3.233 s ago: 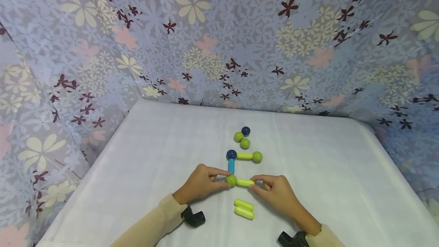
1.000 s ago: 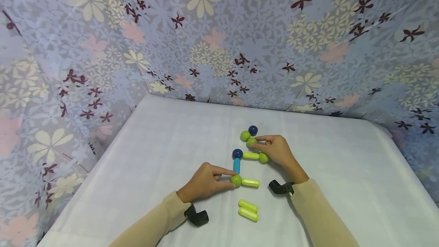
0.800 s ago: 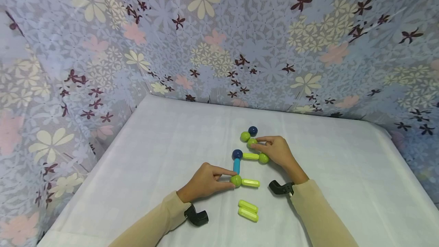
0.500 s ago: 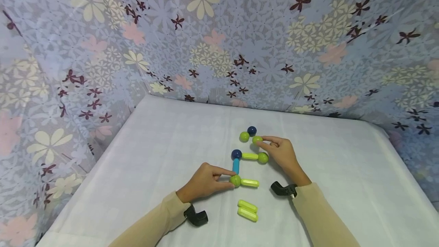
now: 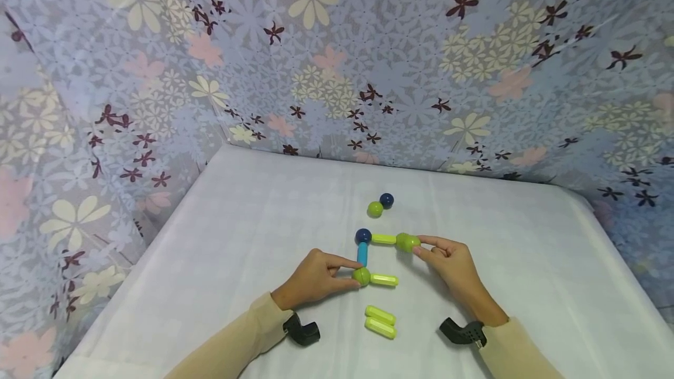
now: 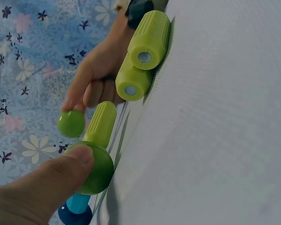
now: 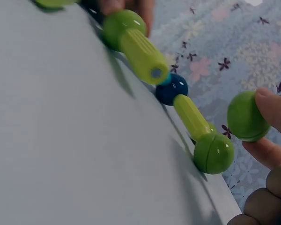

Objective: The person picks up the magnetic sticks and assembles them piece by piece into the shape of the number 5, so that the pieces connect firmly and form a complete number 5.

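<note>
1. Right hand [image 5: 447, 259]: we record fingers pinching one green ball [image 7: 247, 116], just beside the end ball [image 7: 214, 153].
2. Left hand [image 5: 316, 276]: fingers pinching a corner ball [image 5: 362, 276] on the desk [image 5: 263, 209], touching a blue rod [image 5: 362, 254] and a lime rod [image 5: 384, 280].
3. Nearby, we count two loose rods [image 5: 380, 327], side by side.

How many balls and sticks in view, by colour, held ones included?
Green balls: 4
Navy balls: 2
Lime-yellow sticks: 4
Light-blue stick: 1
Total: 11
</note>
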### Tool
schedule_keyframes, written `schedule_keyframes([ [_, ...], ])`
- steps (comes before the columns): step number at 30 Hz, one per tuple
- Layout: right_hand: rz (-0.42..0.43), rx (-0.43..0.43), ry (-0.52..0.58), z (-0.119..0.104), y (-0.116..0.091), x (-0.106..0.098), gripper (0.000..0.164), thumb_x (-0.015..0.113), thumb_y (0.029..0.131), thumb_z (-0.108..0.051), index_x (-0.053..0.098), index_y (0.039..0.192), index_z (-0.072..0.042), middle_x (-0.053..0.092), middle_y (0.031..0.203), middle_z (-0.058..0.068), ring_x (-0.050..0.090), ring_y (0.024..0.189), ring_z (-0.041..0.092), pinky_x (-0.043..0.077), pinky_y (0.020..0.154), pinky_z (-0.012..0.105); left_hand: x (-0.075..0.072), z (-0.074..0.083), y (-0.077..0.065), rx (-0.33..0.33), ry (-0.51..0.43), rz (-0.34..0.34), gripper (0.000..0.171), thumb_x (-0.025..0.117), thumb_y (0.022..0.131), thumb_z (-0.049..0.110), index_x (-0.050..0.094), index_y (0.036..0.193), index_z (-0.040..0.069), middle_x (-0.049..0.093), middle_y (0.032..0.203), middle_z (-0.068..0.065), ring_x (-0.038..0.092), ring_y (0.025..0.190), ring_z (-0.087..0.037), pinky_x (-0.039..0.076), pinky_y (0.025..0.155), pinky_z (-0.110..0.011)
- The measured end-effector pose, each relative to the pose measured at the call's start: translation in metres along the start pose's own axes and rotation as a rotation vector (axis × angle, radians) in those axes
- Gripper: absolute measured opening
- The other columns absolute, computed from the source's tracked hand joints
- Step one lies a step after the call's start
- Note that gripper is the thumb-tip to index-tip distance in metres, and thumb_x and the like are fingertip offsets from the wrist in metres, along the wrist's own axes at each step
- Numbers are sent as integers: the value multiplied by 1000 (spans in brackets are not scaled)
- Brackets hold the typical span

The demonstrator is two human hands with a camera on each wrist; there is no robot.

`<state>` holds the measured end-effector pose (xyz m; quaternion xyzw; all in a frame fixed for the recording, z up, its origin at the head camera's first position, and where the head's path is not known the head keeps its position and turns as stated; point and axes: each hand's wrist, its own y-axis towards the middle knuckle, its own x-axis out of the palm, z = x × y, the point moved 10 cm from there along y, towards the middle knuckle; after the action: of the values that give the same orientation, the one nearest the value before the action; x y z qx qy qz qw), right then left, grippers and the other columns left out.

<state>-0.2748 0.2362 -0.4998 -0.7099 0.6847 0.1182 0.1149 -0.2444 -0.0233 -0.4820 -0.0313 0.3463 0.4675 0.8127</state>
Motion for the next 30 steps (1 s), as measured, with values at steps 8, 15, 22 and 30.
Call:
schedule_keyframes([
  [8, -106, -85, -130, -5, -37, 8, 38, 85, 85, -30, 77, 116, -10, 31, 50, -6, 24, 46, 5, 31, 45, 24, 0, -1, -2, -16, 2, 3, 34, 86, 85, 33, 80, 116, 22, 27, 53, 17, 22, 50, 3, 24, 49, -19],
  [15, -113, -191, -250, -14, -54, 12, 32, 87, 83, -33, 79, 111, -19, 30, 49, -12, 22, 46, 1, 39, 50, 25, -1, 3, 0, -4, 5, 10, 33, 85, 85, 33, 80, 116, 21, 30, 53, 17, 24, 50, 3, 25, 49, -19],
  [22, -118, -248, -348, -23, -56, 21, 33, 86, 82, -38, 80, 109, -20, 31, 50, -16, 24, 48, -1, 32, 48, 21, -1, 1, -1, -21, 2, 5, 33, 86, 85, 33, 80, 115, 22, 31, 53, 17, 25, 50, 3, 25, 48, -19],
  [30, -116, -285, -374, -28, -56, 21, 33, 85, 84, -36, 79, 112, -19, 30, 51, -16, 24, 49, -2, 29, 48, 21, 0, 2, -1, -30, 0, 2, 33, 86, 85, 32, 80, 115, 22, 30, 52, 17, 25, 50, 3, 25, 49, -20],
])
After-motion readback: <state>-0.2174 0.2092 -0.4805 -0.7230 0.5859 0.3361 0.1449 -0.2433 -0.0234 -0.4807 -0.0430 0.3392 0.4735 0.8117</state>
